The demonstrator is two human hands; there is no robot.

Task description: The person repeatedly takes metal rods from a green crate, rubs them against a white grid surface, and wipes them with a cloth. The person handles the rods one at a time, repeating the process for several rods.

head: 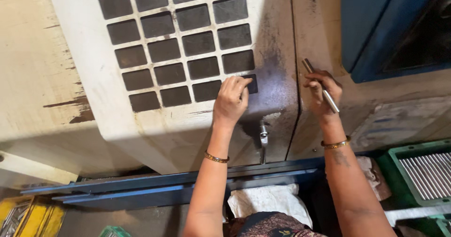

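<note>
A large cream machine door (155,124), scuffed and grimy, fills most of the view, with a grid of dark square openings (178,44) cut into its upper part. A dark smear of grease spreads over the door's right side, beside the vertical seam where it meets the next cream panel (319,25). At the top right corner sits a blue housing (376,25) with a dark window. Along the door's bottom edge runs a blue rail (164,185).

At the lower right stands a green crate (399,162) filled with rows of bright metal rods (packed side by side); at the lower left, a yellow crate (33,216) holds what may be more metal parts, though that corner is too cropped to be sure. A white cloth (268,202) lies below the rail, near the person's lap.

The left hand (231,101) presses against the door at the lower right corner of the grid, its fingers hooked into the last square opening, gripping its edge. The right hand (322,93) is held up in front of the seam, closed around a slim metal rod (320,85) that slants up and left from the fist. A small metal latch (264,136) sits on the door below the left hand, near the bottom edge. Both wrists wear a gold bangle (336,144).
</note>
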